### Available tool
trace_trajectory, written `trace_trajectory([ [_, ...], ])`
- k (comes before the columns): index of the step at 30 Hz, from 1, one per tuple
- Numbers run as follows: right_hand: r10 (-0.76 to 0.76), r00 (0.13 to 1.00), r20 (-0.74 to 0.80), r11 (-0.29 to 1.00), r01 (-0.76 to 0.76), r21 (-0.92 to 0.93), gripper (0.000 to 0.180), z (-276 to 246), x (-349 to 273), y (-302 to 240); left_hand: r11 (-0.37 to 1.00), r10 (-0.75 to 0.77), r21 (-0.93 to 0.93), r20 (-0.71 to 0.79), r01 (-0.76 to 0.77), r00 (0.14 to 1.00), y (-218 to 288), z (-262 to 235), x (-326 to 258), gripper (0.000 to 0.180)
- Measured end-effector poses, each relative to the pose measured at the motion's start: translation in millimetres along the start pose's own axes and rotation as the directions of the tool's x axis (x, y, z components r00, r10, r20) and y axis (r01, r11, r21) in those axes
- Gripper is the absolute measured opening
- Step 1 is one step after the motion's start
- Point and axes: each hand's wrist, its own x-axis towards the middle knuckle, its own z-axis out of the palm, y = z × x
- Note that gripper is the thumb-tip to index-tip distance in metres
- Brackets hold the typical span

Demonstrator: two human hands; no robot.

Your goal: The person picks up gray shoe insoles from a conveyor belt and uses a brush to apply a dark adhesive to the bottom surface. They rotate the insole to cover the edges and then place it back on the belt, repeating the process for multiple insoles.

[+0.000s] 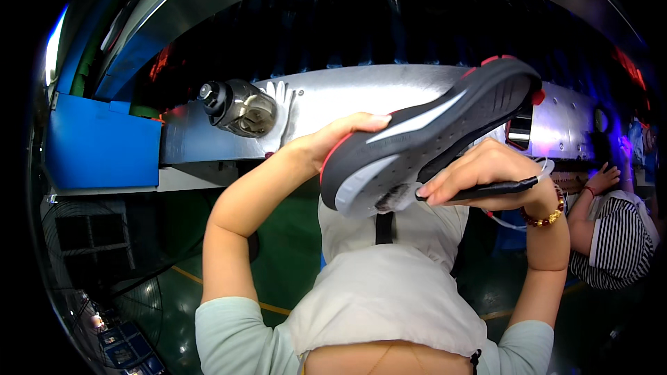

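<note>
Head view: left hand point(333, 140) is closed round the heel end of a dark grey shoe point(431, 140), thumb lying along the sole edge, shoe held up in the air, sole facing the camera, toe end tilted up to the right. Sole is grey with a white stripe and pale patches; red trim shows at the toe and along the left edge.

Right hand point(479, 177) is closed on a black-handled brush point(479, 189), held roughly level. Its bristles touch the pale patch at the lower end of the sole. A thin white cord runs off the handle's far end by the wrist. Beaded bracelet point(545, 215) on that wrist.

Behind the shoe: a long metal surface point(361, 94) running left to right, with a metal drum-shaped part point(240, 106) at its left end. Blue bin point(101, 142) further left. Wire fan guard point(90, 236) low left, over green floor point(285, 264).

Far right: another person in a striped top point(615, 246), one hand point(604, 179) raised to the surface; can't tell what it is doing.
</note>
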Motion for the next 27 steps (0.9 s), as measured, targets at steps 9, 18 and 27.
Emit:
trace_trajectory([
  [9,0.090,0.990,0.109,0.984,-0.072,-0.165,0.012,-15,-9,-3,0.984,-0.148,0.102,-0.012,0.148,0.989,-3,-2,-8,0.050],
  [18,0.057,0.988,-0.143,0.998,-0.058,0.000,0.016,-20,-31,16,0.995,-0.102,-0.017,-0.133,0.101,0.986,0,-8,-26,0.055],
  [27,0.100,0.950,-0.297,0.987,-0.133,-0.094,0.017,-24,-45,10,0.973,0.091,-0.205,-0.064,-0.103,0.994,-24,-66,-37,0.050],
])
